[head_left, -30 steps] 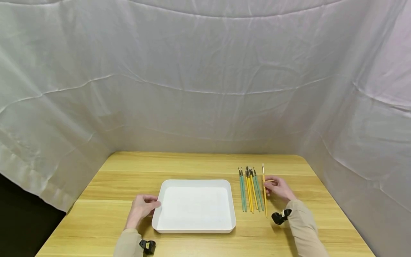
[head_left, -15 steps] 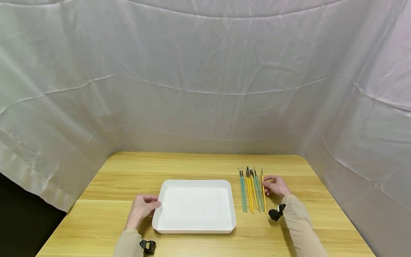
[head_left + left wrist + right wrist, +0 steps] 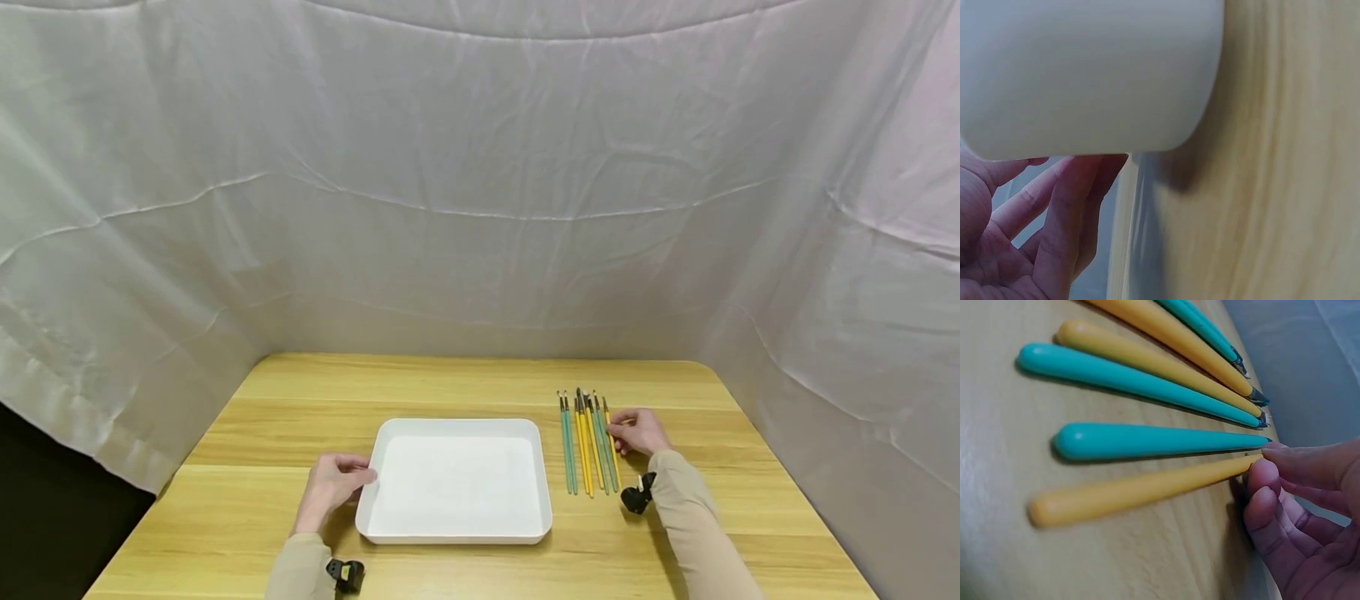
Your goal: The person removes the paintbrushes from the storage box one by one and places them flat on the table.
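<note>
A white rectangular tray (image 3: 460, 492) lies on the wooden table, left of a row of paintbrushes. My left hand (image 3: 327, 487) grips its left rim, thumb on top and fingers at the side and underneath; in the left wrist view the fingers (image 3: 1067, 212) meet the tray wall. At the right end of the row, my right hand (image 3: 639, 432) pinches a yellow paintbrush (image 3: 1141, 494) between thumb and fingertips, near the ferrule. Its handle end points towards me. A teal paintbrush (image 3: 1147, 441) lies close beside it, and several more teal and yellow ones lie further left.
The wooden table (image 3: 480, 387) is enclosed by a grey-white curtain (image 3: 480, 250) at the back and sides. Each sleeve carries a small black camera (image 3: 637, 493) at the wrist.
My right hand has moved left with the yellow paintbrush, bringing it close beside the row's rightmost teal paintbrush. My left hand and the tray have stayed put.
</note>
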`<state>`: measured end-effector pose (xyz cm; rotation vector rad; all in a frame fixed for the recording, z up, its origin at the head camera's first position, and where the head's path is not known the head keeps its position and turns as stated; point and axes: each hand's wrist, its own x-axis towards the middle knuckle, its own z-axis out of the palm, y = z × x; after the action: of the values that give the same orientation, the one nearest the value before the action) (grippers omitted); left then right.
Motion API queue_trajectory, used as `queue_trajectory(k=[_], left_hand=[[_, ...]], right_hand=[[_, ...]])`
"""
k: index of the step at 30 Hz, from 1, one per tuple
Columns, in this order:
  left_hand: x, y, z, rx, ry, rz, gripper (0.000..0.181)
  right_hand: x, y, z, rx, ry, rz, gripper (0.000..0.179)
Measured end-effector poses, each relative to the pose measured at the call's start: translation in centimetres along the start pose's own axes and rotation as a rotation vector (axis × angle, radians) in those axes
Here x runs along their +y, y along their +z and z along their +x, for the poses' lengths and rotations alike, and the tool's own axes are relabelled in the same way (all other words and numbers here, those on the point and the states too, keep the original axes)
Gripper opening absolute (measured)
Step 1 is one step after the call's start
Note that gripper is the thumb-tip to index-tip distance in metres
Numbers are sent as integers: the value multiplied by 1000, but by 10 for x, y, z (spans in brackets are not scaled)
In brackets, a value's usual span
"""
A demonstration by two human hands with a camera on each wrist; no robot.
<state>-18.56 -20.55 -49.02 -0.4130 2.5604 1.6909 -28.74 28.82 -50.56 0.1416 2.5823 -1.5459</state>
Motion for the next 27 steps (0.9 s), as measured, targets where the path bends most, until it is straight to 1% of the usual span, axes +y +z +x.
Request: queue_trajectory(k=[8, 10, 14, 18, 23, 24, 27], left_hand=[[1, 0, 1, -3, 1, 9, 29], [1, 0, 1, -5, 6, 22, 29], [1, 0, 1, -12, 15, 28, 29], [2, -1, 1, -20, 29, 29, 33], [3, -6, 4, -36, 48, 41, 46], [3, -7, 5, -43, 58, 42, 48], [5, -12, 8, -42, 119, 86, 52]], right_hand=[[1, 1, 1, 14, 17, 30, 26], [2, 1, 0, 23, 12, 28, 26], [4, 1, -4, 44, -27, 9, 25], [6, 0, -9, 67, -70, -31, 27], [10, -3, -17, 97, -120, -135, 31], [10, -4, -18, 110, -131, -160, 31], [13, -6, -21, 135, -159, -217, 33]])
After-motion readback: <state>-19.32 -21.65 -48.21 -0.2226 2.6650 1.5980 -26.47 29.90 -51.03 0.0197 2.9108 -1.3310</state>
